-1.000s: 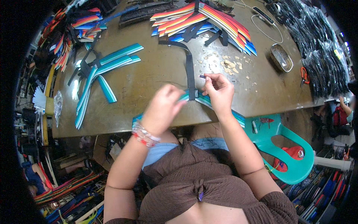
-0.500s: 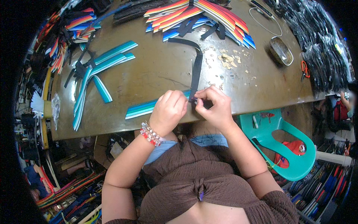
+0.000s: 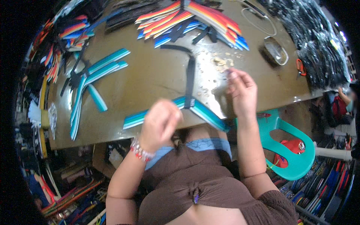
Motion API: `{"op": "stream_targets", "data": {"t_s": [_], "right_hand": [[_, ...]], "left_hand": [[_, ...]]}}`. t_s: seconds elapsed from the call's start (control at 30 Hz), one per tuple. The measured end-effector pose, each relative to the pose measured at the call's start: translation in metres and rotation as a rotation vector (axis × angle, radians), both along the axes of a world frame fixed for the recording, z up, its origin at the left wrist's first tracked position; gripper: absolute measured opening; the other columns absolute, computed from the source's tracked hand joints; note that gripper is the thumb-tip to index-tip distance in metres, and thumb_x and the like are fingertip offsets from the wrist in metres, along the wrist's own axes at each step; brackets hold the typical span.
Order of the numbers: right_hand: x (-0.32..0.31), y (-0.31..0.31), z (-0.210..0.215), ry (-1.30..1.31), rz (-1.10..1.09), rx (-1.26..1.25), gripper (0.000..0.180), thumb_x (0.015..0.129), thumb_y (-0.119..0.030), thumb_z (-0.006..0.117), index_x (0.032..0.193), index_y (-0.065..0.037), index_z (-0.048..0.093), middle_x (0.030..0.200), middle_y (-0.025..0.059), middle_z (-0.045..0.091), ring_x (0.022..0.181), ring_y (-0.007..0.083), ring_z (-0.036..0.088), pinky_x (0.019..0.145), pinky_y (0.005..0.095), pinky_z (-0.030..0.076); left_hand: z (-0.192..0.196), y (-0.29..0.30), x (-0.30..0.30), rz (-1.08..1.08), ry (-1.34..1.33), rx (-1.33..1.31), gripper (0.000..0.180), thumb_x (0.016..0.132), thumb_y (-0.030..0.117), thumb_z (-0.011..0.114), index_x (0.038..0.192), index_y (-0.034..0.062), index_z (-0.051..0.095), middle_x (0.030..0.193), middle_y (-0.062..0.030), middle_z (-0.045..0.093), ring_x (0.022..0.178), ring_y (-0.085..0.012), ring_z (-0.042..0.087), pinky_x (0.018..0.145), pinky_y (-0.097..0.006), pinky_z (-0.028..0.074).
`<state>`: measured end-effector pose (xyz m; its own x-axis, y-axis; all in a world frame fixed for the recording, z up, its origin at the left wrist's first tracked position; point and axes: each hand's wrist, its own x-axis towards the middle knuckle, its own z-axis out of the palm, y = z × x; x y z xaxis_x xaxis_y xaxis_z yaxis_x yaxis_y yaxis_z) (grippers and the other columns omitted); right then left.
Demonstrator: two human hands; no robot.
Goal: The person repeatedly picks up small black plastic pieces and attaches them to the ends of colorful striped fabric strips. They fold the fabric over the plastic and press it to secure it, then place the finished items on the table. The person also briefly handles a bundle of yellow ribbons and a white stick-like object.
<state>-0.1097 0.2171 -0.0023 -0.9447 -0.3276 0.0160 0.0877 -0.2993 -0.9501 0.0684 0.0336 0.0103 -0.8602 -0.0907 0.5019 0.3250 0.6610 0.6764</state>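
Observation:
A black strap [image 3: 190,75] lies on the table, its lower end meeting a teal, blue and white striped band [image 3: 210,116] that bends there and spreads to both sides. Over the band's left part is my left hand [image 3: 159,122], blurred, its fingers curled in; whether they hold anything is hidden. Raised to the right of the strap, my right hand [image 3: 242,88] pinches thumb and fingertips together near the yellowish scraps [image 3: 221,62]. Something small and dark seems to show at the fingertips, too small to name.
More teal striped bands [image 3: 107,62] with black straps lie at left. Red, orange and blue striped bands [image 3: 221,18] are piled at the far side. A metal tin [image 3: 275,50], orange-handled scissors [image 3: 300,67] and plastic-wrapped black goods [image 3: 318,56] sit at right. A green plastic stool [image 3: 296,150] stands beside the table.
My hands have come apart from the strap's lower end, the right one up and to the right, the left one down and left. The striped band's right part now shows.

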Motion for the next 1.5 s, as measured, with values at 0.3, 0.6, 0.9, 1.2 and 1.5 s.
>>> {"op": "stream_targets", "data": {"t_s": [0.3, 0.6, 0.9, 1.2, 1.5], "right_hand": [[-0.167, 0.137, -0.001, 0.752, -0.907, 0.622, 0.008, 0.085, -0.006, 0.068, 0.088, 0.001, 0.066, 0.074, 0.0008, 0.062, 0.064, 0.0070, 0.054, 0.059, 0.0233, 0.045], [-0.175, 0.141, -0.005, 0.550, -0.665, 1.102, 0.012, 0.083, -0.011, 0.069, 0.085, 0.000, 0.064, 0.079, 0.0081, 0.067, 0.067, 0.0145, 0.061, 0.064, 0.0298, 0.049], [0.001, -0.014, 0.035, 0.370, 0.095, 0.217, 0.013, 0.085, -0.003, 0.066, 0.098, -0.001, 0.065, 0.085, 0.0005, 0.064, 0.066, 0.0035, 0.052, 0.058, 0.0191, 0.042], [-0.017, -0.069, 0.023, 0.721, -0.116, 0.459, 0.016, 0.089, -0.003, 0.059, 0.103, 0.004, 0.064, 0.089, 0.0073, 0.066, 0.074, 0.0113, 0.061, 0.065, 0.0263, 0.051], [0.025, -0.076, -0.030, 0.339, 0.057, 0.425, 0.010, 0.086, -0.003, 0.062, 0.092, 0.004, 0.066, 0.071, 0.0047, 0.064, 0.059, 0.0074, 0.059, 0.051, 0.0223, 0.049]], "left_hand": [[0.009, 0.018, -0.058, -0.289, -0.307, -0.657, 0.036, 0.081, 0.011, 0.060, 0.117, 0.0089, 0.060, 0.113, -0.0066, 0.062, 0.096, -0.0221, 0.056, 0.080, -0.034, 0.049], [0.079, -0.078, -0.063, -0.270, 0.045, -0.044, 0.016, 0.077, 0.000, 0.065, 0.091, 0.0061, 0.066, 0.102, -0.0089, 0.063, 0.097, -0.0206, 0.061, 0.083, -0.034, 0.050], [0.031, -0.105, -0.055, -0.402, -0.370, -0.334, 0.017, 0.078, -0.004, 0.058, 0.090, 0.0044, 0.066, 0.103, -0.0114, 0.065, 0.096, -0.0290, 0.062, 0.087, -0.037, 0.050], [-0.023, -0.028, -0.070, 0.347, -0.200, -0.078, 0.038, 0.077, 0.027, 0.077, 0.101, 0.0012, 0.063, 0.085, -0.0109, 0.057, 0.075, -0.0241, 0.061, 0.069, -0.034, 0.051], [-0.036, -0.026, -0.079, 0.377, -0.162, -0.204, 0.013, 0.087, 0.014, 0.063, 0.086, 0.0005, 0.060, 0.082, -0.0131, 0.055, 0.075, -0.0298, 0.059, 0.068, -0.039, 0.048]]}}
